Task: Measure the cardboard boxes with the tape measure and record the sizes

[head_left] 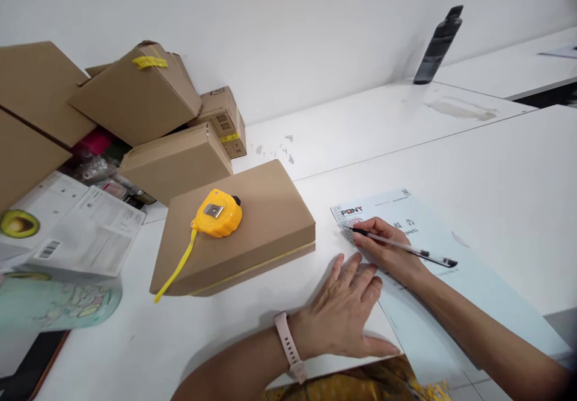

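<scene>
My right hand [390, 246] is closed around a pen [408, 249] with a clear barrel and black ends. Its tip points at the upper left part of a pale blue printed report [444, 281] marked PONY, close to a patch of small writing along the edge. Fingers spread, my left hand [345, 305] lies flat on the white table, its fingertips near the report's left edge; a pink wristband [288, 344] circles that wrist. Left of the hands, a yellow tape measure [220, 214] rests on a closed cardboard box [265, 208], its strap hanging over the box's edge.
More cardboard boxes [139, 97] are piled at the back left. A white carton [85, 232] with an avocado picture and a light green bottle [67, 302] stand at the left. A dark bottle [437, 46] is near the wall on the white table [487, 166].
</scene>
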Action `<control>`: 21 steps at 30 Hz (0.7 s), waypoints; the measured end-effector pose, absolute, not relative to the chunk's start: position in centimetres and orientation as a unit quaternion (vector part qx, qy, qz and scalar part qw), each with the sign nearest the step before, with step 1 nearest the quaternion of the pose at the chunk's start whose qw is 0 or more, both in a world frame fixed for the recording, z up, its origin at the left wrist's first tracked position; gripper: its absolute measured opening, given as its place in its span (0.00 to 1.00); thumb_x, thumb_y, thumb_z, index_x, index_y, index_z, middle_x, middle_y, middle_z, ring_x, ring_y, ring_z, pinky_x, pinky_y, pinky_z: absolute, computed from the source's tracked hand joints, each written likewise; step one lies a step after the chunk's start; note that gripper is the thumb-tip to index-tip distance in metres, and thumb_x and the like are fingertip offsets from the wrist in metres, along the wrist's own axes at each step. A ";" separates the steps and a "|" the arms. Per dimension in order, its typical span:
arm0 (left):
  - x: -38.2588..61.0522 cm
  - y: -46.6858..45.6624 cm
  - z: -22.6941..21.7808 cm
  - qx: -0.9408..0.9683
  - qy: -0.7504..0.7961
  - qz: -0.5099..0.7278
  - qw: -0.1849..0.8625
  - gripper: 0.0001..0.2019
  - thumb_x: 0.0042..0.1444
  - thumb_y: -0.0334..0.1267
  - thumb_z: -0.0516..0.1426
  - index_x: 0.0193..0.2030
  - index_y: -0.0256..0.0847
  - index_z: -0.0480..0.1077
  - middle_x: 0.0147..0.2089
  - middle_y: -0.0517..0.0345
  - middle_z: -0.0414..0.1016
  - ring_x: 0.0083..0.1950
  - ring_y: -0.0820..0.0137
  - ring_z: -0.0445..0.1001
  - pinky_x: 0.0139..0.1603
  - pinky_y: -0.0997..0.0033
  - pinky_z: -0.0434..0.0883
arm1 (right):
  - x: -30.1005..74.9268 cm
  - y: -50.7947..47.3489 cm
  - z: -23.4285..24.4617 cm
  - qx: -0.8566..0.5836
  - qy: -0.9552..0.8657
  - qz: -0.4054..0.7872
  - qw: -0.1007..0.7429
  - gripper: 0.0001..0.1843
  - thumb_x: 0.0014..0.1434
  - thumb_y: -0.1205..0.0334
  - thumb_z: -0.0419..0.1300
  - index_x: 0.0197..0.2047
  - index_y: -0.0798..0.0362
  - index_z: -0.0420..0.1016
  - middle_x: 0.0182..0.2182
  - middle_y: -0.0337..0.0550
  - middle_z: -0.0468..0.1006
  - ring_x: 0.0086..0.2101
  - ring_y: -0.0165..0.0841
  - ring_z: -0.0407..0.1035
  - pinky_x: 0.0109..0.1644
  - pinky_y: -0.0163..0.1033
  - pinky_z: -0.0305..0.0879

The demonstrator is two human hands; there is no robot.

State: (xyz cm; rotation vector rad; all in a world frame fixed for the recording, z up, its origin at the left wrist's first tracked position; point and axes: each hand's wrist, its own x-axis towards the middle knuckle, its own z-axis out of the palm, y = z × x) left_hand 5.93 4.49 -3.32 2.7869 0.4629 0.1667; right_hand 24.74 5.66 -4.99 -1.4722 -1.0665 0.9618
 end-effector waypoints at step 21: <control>6.2 4.5 -3.1 0.982 0.159 0.061 0.087 0.46 0.61 0.71 0.45 0.68 0.29 0.58 0.70 0.43 0.60 0.75 0.47 0.46 0.75 0.47 0.45 | 25.6 3.7 -5.8 -0.652 -0.546 0.320 0.418 0.15 0.65 0.50 0.57 0.31 0.48 0.65 0.22 0.34 0.65 0.23 0.29 0.59 0.26 0.36 0.58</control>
